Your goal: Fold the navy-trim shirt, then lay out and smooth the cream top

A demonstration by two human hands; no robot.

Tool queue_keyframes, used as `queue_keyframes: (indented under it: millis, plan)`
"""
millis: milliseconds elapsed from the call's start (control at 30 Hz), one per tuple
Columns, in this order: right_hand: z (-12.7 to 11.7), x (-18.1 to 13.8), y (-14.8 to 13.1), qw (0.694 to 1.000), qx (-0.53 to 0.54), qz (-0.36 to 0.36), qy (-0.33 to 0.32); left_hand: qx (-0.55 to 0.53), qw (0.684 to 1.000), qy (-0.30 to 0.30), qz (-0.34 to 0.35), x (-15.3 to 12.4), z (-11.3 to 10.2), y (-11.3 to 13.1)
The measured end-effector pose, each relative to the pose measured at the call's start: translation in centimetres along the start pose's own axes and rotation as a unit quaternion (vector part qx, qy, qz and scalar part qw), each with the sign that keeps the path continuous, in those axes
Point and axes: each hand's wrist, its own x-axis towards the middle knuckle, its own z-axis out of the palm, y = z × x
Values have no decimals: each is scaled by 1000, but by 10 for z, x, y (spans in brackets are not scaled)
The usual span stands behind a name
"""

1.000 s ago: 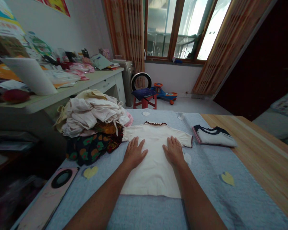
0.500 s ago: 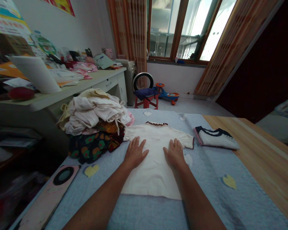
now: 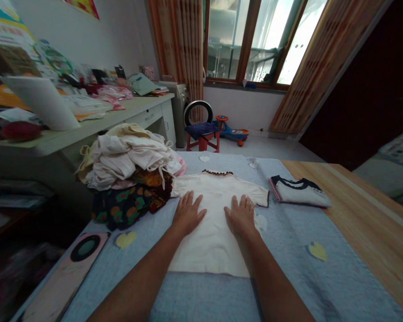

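A small cream shirt (image 3: 215, 188) with a dark scalloped collar lies spread flat on a blue-grey quilted cloth (image 3: 289, 259). My left hand (image 3: 188, 212) rests palm down on its left half, fingers stretched out. My right hand (image 3: 242, 214) lies flat on the right half, fingers apart, close to the short sleeve. Neither hand holds anything. A heap of unfolded clothes (image 3: 127, 165), pale ones on top of dark flowered fabric, sits just left of the shirt. A folded white and navy garment (image 3: 300, 191) lies to the right.
The cloth covers part of a wooden table (image 3: 372, 214). A pink board with a black ring (image 3: 74, 264) lies at the near left edge. A cluttered desk (image 3: 87, 120) stands at left. A red stool (image 3: 203, 134) and a toy car (image 3: 233, 132) are on the floor beyond.
My right hand has slid slightly left and toward me on the shirt. My left hand stays in place. The view shifted a little.
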Motion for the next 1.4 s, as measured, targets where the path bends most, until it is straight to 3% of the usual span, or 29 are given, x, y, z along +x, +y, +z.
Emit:
queue_keyframes:
  millis: [200, 367, 800, 1000, 1100, 1267, 1400]
  plan:
    - [-2, 7, 4, 997, 25, -66, -11, -13, 999, 19, 47, 0, 3, -1]
    - [-2, 7, 2, 998, 34, -56, -2, -67, 989, 34, 127, 3, 10, -5]
    - [2, 4, -6, 999, 14, 27, -20, 1, 998, 21, 64, -17, 12, 13]
    - [4, -4, -7, 999, 15, 16, 44, -7, 997, 35, 75, -19, 10, 12]
    - [3, -5, -7, 996, 39, -18, 73, -16, 996, 36, 76, -19, 7, 12]
    - [5, -2, -6, 972, 124, -181, 86, -36, 994, 24, 98, -17, 2, 12]
    - [8, 0, -6, 961, 145, -223, 76, -72, 986, 16, 152, -14, 4, 11]
